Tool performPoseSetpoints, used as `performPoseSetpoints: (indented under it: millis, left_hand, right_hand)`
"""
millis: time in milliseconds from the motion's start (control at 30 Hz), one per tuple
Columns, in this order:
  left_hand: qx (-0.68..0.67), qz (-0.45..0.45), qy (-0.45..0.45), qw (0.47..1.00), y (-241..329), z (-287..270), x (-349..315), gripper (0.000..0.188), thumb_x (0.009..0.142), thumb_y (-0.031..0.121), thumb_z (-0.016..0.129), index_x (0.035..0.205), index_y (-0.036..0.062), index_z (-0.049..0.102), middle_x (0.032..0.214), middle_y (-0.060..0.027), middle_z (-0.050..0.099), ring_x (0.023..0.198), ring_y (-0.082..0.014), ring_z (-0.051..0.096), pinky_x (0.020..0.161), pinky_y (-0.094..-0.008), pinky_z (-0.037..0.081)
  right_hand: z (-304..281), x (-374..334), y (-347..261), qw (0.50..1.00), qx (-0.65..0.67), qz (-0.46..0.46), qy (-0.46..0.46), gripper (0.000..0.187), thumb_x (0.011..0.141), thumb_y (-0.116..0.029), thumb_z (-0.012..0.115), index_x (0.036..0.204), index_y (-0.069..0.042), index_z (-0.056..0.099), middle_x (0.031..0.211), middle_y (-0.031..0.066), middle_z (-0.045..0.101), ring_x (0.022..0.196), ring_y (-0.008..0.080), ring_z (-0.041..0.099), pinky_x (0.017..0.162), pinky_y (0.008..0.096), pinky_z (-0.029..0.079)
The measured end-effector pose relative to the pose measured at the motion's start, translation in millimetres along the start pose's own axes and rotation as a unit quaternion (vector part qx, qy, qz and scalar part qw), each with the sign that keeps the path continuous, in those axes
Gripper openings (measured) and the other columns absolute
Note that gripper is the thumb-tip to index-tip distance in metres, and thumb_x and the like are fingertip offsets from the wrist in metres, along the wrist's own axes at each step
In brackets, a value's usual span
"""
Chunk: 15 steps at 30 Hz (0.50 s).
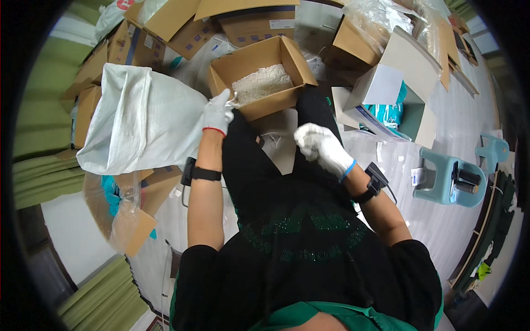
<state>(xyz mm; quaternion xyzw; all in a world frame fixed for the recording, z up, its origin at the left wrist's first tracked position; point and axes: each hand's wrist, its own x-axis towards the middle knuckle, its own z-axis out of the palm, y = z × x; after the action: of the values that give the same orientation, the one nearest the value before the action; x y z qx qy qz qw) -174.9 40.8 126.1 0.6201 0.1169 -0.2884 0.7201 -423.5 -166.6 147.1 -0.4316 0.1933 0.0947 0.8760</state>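
Note:
My left hand (218,113), in a white glove with a red cuff, grips the edge of a large white woven sack (141,118) that lies to my left. Just ahead of it stands an open cardboard box (287,60) holding a heap of small white pieces (260,83). My right hand (319,144), in a white glove with a blue cuff, is curled shut over my right thigh; whether it holds anything is hidden. Both wrists carry black bands. I sit with my legs in black trousers stretched toward the box.
Several brown cardboard boxes (182,27) crowd the far side. An open white box with teal packets (389,105) sits at right. A pale blue plastic stool (450,179) stands further right. Clear plastic bags (118,215) lie at my left, beside green stacked mats (44,171).

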Motion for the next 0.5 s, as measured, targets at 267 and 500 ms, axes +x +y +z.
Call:
performPoseSetpoints:
  millis: [267,500]
  left_hand:
    - [-0.165,-0.084,-0.084,0.979,-6,38,-49,0.03,0.097,0.032,0.06,0.076,0.0117,0.052,0.062,0.0029,0.042,0.044,-0.0066,0.04,0.035,-0.0207,0.03]
    - [-0.089,-0.063,-0.09,0.99,-14,61,-58,0.03,0.101,0.034,0.053,0.081,0.0125,0.053,0.062,0.0027,0.043,0.044,-0.0063,0.04,0.036,-0.0214,0.03]
  right_hand:
    - [43,55,-18,0.991,-0.121,-0.051,0.012,0.031,0.102,-0.034,0.048,0.1,-0.007,0.062,0.066,-0.0054,0.047,0.048,0.0031,0.036,0.043,0.0196,0.029]
    - [37,73,-31,0.92,-0.31,-0.236,0.046,0.022,0.091,-0.019,0.069,0.104,-0.002,0.063,0.077,-0.0024,0.058,0.068,0.0044,0.05,0.062,0.0227,0.044]
